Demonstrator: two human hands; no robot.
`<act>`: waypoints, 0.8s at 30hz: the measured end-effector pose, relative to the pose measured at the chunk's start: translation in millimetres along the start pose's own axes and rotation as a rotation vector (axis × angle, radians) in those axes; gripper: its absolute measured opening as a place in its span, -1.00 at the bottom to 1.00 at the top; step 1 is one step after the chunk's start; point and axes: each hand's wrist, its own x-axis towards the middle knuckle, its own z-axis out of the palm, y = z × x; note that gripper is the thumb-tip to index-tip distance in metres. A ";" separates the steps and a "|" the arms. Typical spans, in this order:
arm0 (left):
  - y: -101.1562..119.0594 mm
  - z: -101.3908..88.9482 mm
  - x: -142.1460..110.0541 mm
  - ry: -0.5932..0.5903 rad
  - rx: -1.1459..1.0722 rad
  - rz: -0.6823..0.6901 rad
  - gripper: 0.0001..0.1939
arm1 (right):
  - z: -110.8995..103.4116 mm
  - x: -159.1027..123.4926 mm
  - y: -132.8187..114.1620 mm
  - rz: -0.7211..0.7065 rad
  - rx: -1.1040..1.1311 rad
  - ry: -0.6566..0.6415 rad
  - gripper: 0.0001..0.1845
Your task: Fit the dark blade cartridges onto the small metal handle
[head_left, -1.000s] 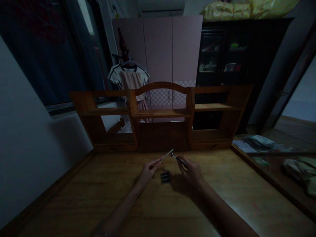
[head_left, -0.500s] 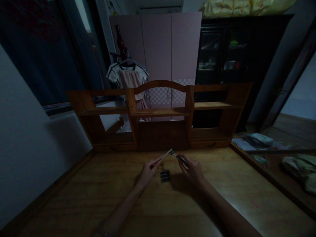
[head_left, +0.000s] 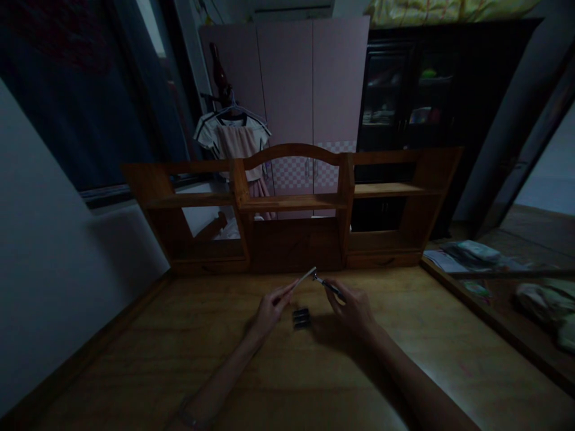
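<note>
Underway, extent unclear.
Pinching thin pale strip [head_left: 306, 277] in left hand [head_left: 268, 312], slim black-and-silver tool [head_left: 329, 287] in right hand [head_left: 354, 306]; holding both tips close together above yellowish wooden desktop [head_left: 287, 371], near small dark rectangular pieces [head_left: 300, 318].

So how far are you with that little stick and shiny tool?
Already on the brown wooden table: a small black rectangular object. The left hand holds a thin pale strip, the right hand a slim dark tool, its shiny tip near the strip. That looks unfinished; neither is put down. How much remains, I can't tell.
</note>
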 end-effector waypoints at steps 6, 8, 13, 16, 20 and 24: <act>-7.6 -0.3 1.2 0.024 -0.001 0.013 -0.53 | 0.6 -0.9 -0.2 -0.012 0.026 -0.007 -0.71; -5.7 -0.8 1.2 0.033 0.017 0.007 -0.51 | 1.1 -0.9 -0.2 -0.015 0.042 -0.012 -0.70; -1.8 1.0 0.4 -0.043 -0.011 -0.006 -0.56 | 0.2 -0.5 -0.4 -0.034 0.065 0.016 -0.71; -4.0 1.2 -0.1 0.001 0.005 -0.034 -0.52 | -0.9 0.1 -0.5 -0.014 0.060 0.032 -0.73; -6.3 0.9 -0.2 -0.057 -0.010 -0.091 -0.48 | -0.4 -0.1 1.0 -0.032 0.040 0.003 -0.73; -5.5 0.9 0.3 -0.005 -0.019 -0.062 -0.50 | 1.1 -1.1 1.8 -0.026 0.038 0.025 -0.73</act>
